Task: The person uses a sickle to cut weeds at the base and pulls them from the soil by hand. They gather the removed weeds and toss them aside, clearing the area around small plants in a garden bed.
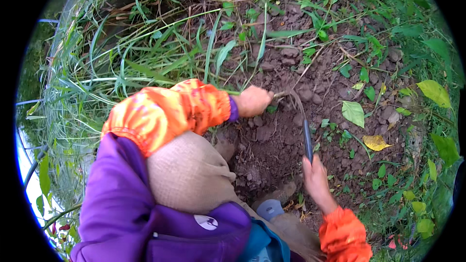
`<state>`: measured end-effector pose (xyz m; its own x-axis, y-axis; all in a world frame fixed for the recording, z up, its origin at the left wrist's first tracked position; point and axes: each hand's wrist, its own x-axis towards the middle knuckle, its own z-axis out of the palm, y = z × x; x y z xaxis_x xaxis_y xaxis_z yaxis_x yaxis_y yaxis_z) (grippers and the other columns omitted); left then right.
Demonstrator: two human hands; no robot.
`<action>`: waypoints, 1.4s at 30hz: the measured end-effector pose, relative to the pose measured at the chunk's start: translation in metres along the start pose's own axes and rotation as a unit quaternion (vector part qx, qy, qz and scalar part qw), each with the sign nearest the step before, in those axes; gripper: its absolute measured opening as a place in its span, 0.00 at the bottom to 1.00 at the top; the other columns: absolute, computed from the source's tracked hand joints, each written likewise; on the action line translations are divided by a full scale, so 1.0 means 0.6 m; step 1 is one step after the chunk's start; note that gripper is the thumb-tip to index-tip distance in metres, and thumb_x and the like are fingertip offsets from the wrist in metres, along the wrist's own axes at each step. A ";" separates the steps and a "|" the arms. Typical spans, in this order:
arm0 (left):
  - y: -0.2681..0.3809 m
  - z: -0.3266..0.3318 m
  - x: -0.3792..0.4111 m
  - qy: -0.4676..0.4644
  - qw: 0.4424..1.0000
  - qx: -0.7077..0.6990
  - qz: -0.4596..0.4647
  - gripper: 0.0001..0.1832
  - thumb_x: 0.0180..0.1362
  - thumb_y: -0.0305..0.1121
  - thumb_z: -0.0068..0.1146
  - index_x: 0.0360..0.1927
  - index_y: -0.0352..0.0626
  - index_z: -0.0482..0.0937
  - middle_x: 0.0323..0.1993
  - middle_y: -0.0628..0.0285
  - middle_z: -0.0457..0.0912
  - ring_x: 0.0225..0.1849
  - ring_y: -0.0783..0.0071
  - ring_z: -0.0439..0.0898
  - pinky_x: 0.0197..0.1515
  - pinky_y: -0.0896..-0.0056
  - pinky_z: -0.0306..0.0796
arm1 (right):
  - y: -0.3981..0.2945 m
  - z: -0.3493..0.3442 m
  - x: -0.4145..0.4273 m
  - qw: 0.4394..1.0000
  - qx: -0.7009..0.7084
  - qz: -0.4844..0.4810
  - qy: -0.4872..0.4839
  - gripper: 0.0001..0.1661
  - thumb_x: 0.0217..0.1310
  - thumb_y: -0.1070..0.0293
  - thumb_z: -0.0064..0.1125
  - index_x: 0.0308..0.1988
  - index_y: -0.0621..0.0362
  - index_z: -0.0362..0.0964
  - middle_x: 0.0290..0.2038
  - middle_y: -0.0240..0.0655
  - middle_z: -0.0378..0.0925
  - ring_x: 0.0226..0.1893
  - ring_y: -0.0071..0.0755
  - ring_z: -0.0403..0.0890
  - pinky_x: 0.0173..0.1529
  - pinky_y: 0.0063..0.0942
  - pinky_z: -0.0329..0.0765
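My right hand (pixel 316 180) grips the dark handle of a hand tool (pixel 308 140) with a thin curved metal neck, like a small sickle or hand hoe. Its metal end curves left at the loose brown soil (pixel 265 142), where blur hides the tip's exact shape. Just left of that end, my left hand (pixel 255 101) is closed around a weed stem (pixel 279 95). The stem's pale end pokes out towards the metal, and whether they touch I cannot tell. Orange sleeve covers (pixel 207 107) wrap both forearms.
Long green grass (pixel 156 58) grows thickly to the left and above. Clods and small broad-leaved weeds (pixel 344 136) cover the ground at right, with a yellow fallen leaf (pixel 376 142) among them. My bent knee (pixel 189 171) and a shoe (pixel 270 209) are close below the hands.
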<state>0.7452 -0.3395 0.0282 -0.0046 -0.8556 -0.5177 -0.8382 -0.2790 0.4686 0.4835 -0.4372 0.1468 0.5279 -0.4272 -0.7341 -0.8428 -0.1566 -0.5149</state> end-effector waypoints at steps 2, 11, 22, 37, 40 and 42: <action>0.013 0.017 -0.039 -0.025 1.000 -0.006 0.017 0.13 0.50 0.26 0.48 0.40 0.33 0.69 0.23 0.50 0.79 0.24 0.53 0.80 0.26 0.54 0.73 | 0.001 -0.012 -0.048 0.999 -0.026 -0.014 -0.020 0.13 0.67 0.61 0.45 0.41 0.62 0.59 0.17 0.44 0.69 0.18 0.43 0.77 0.23 0.39 0.69; 0.036 -0.076 -0.075 -0.039 0.999 -0.027 0.010 0.09 0.57 0.29 0.45 0.39 0.34 0.70 0.20 0.49 0.78 0.23 0.53 0.80 0.25 0.54 0.73 | -0.036 -0.109 -0.070 0.968 0.238 0.079 0.006 0.15 0.68 0.53 0.43 0.35 0.50 0.54 0.15 0.21 0.57 0.08 0.12 0.58 0.09 0.15 0.57; -0.026 -0.047 -0.066 0.138 0.986 0.076 0.050 0.09 0.45 0.31 0.53 0.28 0.36 0.76 0.23 0.50 0.81 0.28 0.53 0.82 0.32 0.55 0.76 | -0.064 -0.160 -0.141 0.964 0.254 0.029 0.066 0.17 0.66 0.51 0.46 0.44 0.50 0.57 0.18 0.26 0.60 0.11 0.19 0.60 0.12 0.20 0.59; -0.214 -0.445 -0.227 0.266 0.885 0.378 -0.058 0.04 0.51 0.30 0.49 0.30 0.43 0.73 0.23 0.61 0.79 0.28 0.65 0.81 0.29 0.67 0.72 | -0.045 -0.211 0.005 0.990 0.107 -0.023 0.089 0.27 0.64 0.46 0.48 0.52 0.55 0.62 0.25 0.33 0.67 0.18 0.27 0.67 0.18 0.25 0.64; -0.310 -0.546 -0.387 0.442 0.850 0.287 -0.017 0.09 0.55 0.31 0.49 0.40 0.49 0.75 0.27 0.59 0.79 0.32 0.63 0.79 0.33 0.64 0.73 | -0.072 -0.193 0.018 0.987 0.121 -0.052 0.097 0.15 0.67 0.52 0.44 0.38 0.51 0.58 0.17 0.28 0.59 0.13 0.22 0.61 0.16 0.24 0.62; -0.373 -0.631 -0.502 0.464 0.836 0.184 -0.229 0.12 0.54 0.33 0.50 0.42 0.51 0.78 0.32 0.57 0.81 0.35 0.58 0.80 0.35 0.61 0.74 | -0.087 -0.174 0.015 0.981 0.152 -0.047 0.109 0.13 0.68 0.57 0.42 0.31 0.51 0.55 0.13 0.25 0.55 0.07 0.19 0.58 0.08 0.22 0.58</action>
<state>1.1405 -0.1844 0.3506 0.6442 -0.7136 0.2753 -0.7483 -0.6625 0.0340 0.5215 -0.5257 0.2130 0.5380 -0.6094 -0.5823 -0.7042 0.0548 -0.7079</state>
